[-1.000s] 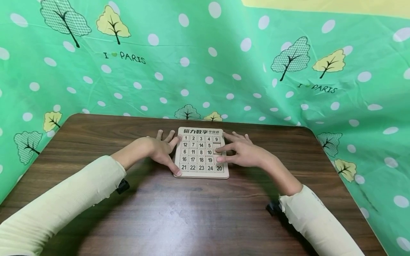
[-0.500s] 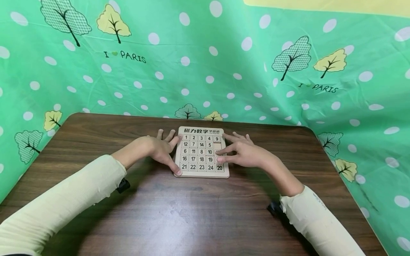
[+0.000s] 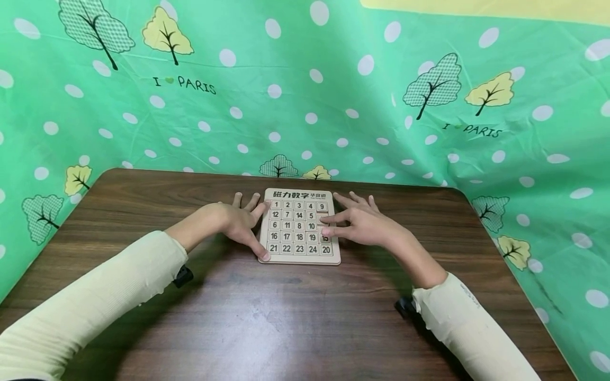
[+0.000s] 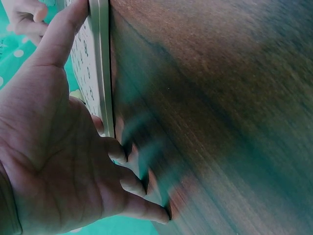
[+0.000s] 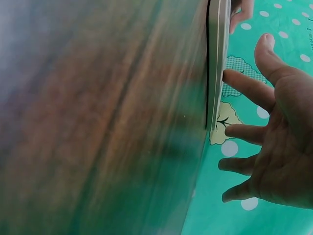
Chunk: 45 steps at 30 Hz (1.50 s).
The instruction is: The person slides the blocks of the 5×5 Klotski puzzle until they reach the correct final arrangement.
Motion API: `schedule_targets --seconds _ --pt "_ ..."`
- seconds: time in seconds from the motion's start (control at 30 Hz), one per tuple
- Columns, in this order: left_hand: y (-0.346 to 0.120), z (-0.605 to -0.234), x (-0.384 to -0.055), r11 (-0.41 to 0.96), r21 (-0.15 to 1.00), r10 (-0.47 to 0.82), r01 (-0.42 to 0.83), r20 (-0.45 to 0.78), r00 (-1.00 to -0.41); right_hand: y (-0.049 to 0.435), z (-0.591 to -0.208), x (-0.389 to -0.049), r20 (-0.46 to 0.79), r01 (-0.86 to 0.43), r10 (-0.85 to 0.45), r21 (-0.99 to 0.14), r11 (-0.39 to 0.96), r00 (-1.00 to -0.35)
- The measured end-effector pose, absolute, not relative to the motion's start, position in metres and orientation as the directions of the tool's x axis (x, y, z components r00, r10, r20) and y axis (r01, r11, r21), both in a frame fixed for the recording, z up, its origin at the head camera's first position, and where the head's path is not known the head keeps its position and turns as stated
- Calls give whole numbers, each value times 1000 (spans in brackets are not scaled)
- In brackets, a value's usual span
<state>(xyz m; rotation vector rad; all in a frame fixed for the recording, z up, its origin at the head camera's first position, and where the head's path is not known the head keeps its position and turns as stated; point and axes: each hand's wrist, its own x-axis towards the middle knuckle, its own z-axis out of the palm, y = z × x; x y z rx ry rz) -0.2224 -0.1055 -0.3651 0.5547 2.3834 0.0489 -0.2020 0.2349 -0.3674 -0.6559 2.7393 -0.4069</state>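
A wooden number slide puzzle (image 3: 287,237) with black printed tiles lies flat near the table's far edge. My left hand (image 3: 238,221) steadies its left side, the thumb on the lower left corner and the index finger by the upper left edge; its other fingers spread over the table. From the right, my right hand (image 3: 364,225) reaches in with index fingertip on the last column's second row, below tile 9, and thumb just above tile 15 (image 3: 325,239). Its remaining fingers fan out beyond the board's upper right. These fingertips partly hide that column.
A dark wood-grain table (image 3: 276,317) carries the puzzle. Behind it and along both sides hangs a green dotted cloth (image 3: 295,95) printed with trees. Dark devices (image 3: 182,276) sit under the wrists, below pale sleeves (image 3: 105,291).
The right index finger and thumb have shifted a little up the last column, away from me, so tile 15 now shows more. The left hand stays in place.
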Motion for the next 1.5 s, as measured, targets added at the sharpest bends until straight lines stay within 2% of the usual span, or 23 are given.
schedule_targets --seconds 0.2,0.37,0.53,0.83,1.03,1.27,1.5 --pt "-106 -364 -222 908 186 406 376 -616 -675 234 -367 -207 -202 -412 -490 -331 849 -848" --pt "-105 -363 -222 904 190 414 383 -618 -669 230 -364 -202 -176 -478 -562 -361 801 -808" --pt "-105 -364 -222 906 191 410 378 -620 -669 223 -363 -196 -209 -501 -593 -364 785 -778" --pt "-107 -369 -221 906 197 411 375 -618 -670 238 -363 -196 -260 -427 -522 -346 836 -812" --pt "-106 -368 -221 904 195 415 381 -615 -670 246 -364 -197 -253 -421 -515 -344 839 -819" --pt "-106 -365 -222 907 191 408 375 -619 -671 227 -365 -194 -170 -516 -605 -377 769 -778" --pt "-105 -364 -221 902 195 418 384 -616 -668 207 -370 -190 -239 -529 -615 -339 778 -751"
